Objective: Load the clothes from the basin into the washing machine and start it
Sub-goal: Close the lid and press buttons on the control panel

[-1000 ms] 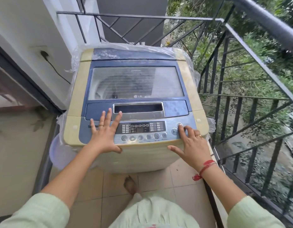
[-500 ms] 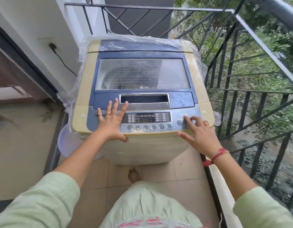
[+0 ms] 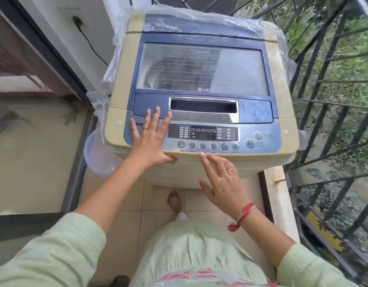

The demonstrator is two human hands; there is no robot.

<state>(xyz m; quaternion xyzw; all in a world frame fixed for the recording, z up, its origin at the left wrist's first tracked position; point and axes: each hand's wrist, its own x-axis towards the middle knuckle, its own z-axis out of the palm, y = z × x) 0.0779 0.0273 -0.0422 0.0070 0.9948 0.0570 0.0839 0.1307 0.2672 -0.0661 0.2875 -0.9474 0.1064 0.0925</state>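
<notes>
Pale green sleeves frame the bottom of the view, and from them two bare hands reach toward a top-loading washing machine (image 3: 201,96) on a tiled balcony. Nearest, the right hand (image 3: 222,183) hovers empty with its fingers loosely spread, its forefinger tip at the front lip of the control panel (image 3: 201,137), just below the row of round buttons; a red thread bracelet (image 3: 242,216) circles the wrist. Beyond it, the left hand (image 3: 150,137) lies flat and open on the panel's left end, fingers splayed onto the blue lid frame, gripping nothing and seeming to steady the person. Behind the panel, the lid (image 3: 201,67) is shut, and through its clouded window dark shapes that may be clothes can be made out in the drum, though not clearly. A pale, translucent basin (image 3: 96,156) stands tucked beside the machine's left flank; what it holds, if anything, cannot be seen. Loading therefore looks finished, and programme selection or starting appears to be in hand. Next would likely come a press on one of the round buttons, then a reach right to the play-pause button (image 3: 250,143). Readable writing is scant: "LG" beneath the window, and "Turbo", partly covered by the left hand. Farther off, clear plastic sheeting (image 3: 210,19) drapes the machine's back.
</notes>
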